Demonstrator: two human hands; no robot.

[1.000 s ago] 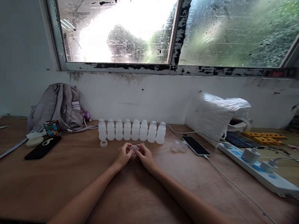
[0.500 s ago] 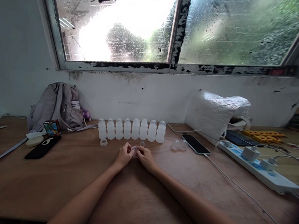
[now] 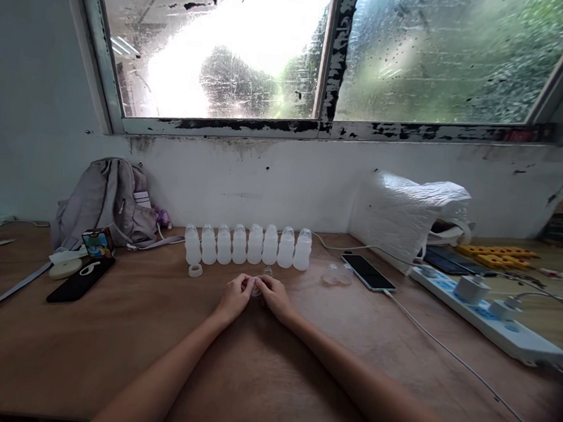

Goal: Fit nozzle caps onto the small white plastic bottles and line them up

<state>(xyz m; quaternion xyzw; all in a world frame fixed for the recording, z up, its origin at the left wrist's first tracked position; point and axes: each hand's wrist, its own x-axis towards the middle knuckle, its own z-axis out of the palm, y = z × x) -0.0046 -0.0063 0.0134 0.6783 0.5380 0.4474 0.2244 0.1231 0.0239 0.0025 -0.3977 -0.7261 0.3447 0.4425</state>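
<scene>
My left hand (image 3: 235, 296) and my right hand (image 3: 275, 299) meet at the middle of the table. Their fingertips pinch a small translucent bottle ring (image 3: 255, 291) from both sides; the fingers cover most of it, so its details are hidden. Behind them several frosted baby bottles (image 3: 255, 245) with clear domed caps stand upright in a row. A loose whitish bottle ring (image 3: 195, 270) lies in front of the leftmost bottle. Just beyond my fingers sits a small clear piece, seemingly a nipple (image 3: 268, 271). Several clear round pieces (image 3: 337, 274) lie to the right.
Right of the hands are a phone (image 3: 368, 272) with a charging cable and a white power strip (image 3: 492, 315). A silvery padded bag (image 3: 407, 211) leans near the wall. On the left are a grey backpack (image 3: 106, 202) and a black phone-shaped object (image 3: 80, 280).
My fingertips have drawn closer together over the bottle ring, which shows less than before and lies slightly lower. The bottles and other things stay put.
</scene>
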